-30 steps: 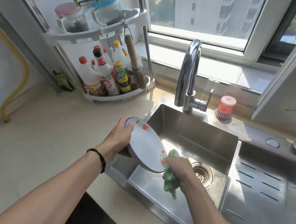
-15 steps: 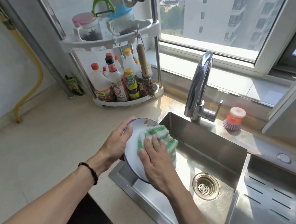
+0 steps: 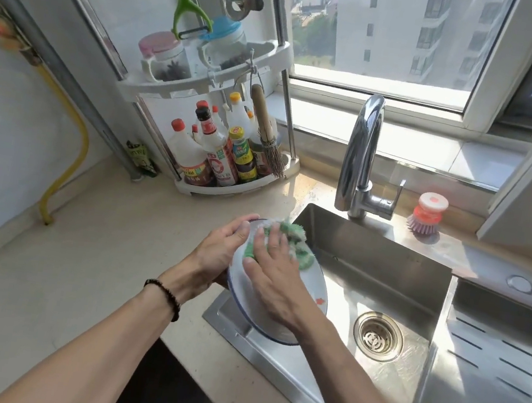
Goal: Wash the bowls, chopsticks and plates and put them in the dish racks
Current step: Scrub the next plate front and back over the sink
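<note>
Plate: a white plate [image 3: 309,285] with a blue rim and small red marks was held tilted over the left edge of the sink, its face turned toward the person, at the centre of the view.
Left hand: the left hand [image 3: 215,252] gripped the plate's rim at 9 o'clock, thumb laid over the front edge and the other fingers hidden behind the plate. A dark bead bracelet [image 3: 165,294] sat on that wrist.
Right hand: the right hand [image 3: 275,277] lay flat on the plate's face, fingers straight and slightly spread, pressing a green and white cloth [image 3: 296,244] against the upper part of the plate, toward 12 o'clock.
Sink: the steel sink [image 3: 382,267] held the drain strainer [image 3: 377,336] at 3 o'clock from the plate; no water could be seen running.
Faucet: the chrome faucet [image 3: 360,160] stood at 1 o'clock from the plate, behind the basin.
Dish brush: a red and white dish brush [image 3: 427,216] stood on the sink ledge at 2 o'clock, right of the faucet.
Drainboard: a slotted steel drainboard [image 3: 491,373] lay to the right of the basin, at 4 o'clock.
Corner shelf: a white corner shelf [image 3: 214,97] at 11 o'clock carried sauce bottles [image 3: 216,156] below and jars above, with a green peeler [image 3: 186,6] hanging over it.
</note>
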{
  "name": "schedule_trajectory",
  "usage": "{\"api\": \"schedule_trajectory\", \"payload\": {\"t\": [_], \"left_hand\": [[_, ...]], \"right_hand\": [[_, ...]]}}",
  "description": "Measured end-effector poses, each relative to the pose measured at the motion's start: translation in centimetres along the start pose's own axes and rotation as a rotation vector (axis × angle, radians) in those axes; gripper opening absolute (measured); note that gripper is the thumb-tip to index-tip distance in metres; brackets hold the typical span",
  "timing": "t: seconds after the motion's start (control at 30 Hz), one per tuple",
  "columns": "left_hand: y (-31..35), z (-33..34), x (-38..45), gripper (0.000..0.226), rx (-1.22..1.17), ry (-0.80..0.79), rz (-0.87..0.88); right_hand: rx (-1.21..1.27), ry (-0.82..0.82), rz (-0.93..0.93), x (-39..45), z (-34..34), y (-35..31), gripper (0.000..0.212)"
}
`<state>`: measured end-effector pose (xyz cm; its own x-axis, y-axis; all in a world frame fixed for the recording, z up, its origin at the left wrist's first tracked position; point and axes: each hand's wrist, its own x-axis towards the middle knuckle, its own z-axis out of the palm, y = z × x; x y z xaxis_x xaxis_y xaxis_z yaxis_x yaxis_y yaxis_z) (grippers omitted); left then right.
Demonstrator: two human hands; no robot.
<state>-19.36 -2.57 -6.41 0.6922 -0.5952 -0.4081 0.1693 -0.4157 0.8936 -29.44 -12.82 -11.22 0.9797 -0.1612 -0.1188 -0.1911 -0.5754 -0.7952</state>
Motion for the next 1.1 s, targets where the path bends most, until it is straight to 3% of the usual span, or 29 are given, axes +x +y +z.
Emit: {"api": "schedule_trajectory", "payload": {"t": [0.1,0.23,0.33,0.4,0.53,0.6,0.67,0.83,0.97,1.1], "left_hand": [[-0.2,-0.3,-0.1,0.029,-0.077,-0.014,-0.003],[0.2,0.4,-0.1,0.033,0.004,-0.017,0.025],[0.5,0.4,0.1,0.027,-0.031,0.006,0.034],[0.6,0.1,0.0,0.029,-0.039,-0.012,0.037],[1.1,0.6,-0.5,0.033,-0.025,-0.019,0.060],[1.3,0.4,-0.6,0.030,-0.061,0.000,0.048],[1.3,-0.1,-0.7,0.029,-0.063,0.001,0.037],[1.9,1.1,-1.1,0.032,0.089,0.046,0.103],[2.3,0.2,-0.8,0.033,0.091,0.146,0.128],[2.0,1.0,-1.0,0.030,0.178,0.192,0.137]], "right_hand": [[0.010,-0.062,-0.166,-0.8,-0.4,-0.1,0.055],[-0.008,0.059,0.045,-0.1,-0.6,0.4,0.057],[0.167,-0.023,-0.105,-1.0,-0.1,-1.4,0.062],[0.118,-0.048,-0.162,-1.4,-0.8,-0.7,0.058],[0.105,0.040,-0.046,-0.7,-1.2,-0.6,0.064],[0.174,-0.048,-0.137,-1.4,-0.8,-1.6,0.072],[0.153,-0.116,-0.226,-2.4,-0.8,-1.3,0.066],[0.222,-0.003,-0.033,-1.1,-1.1,-1.4,0.060],[0.356,-0.159,-0.173,-3.1,-0.8,-1.8,0.071],[0.333,-0.167,-0.109,-2.7,-2.0,-1.8,0.076]]}}
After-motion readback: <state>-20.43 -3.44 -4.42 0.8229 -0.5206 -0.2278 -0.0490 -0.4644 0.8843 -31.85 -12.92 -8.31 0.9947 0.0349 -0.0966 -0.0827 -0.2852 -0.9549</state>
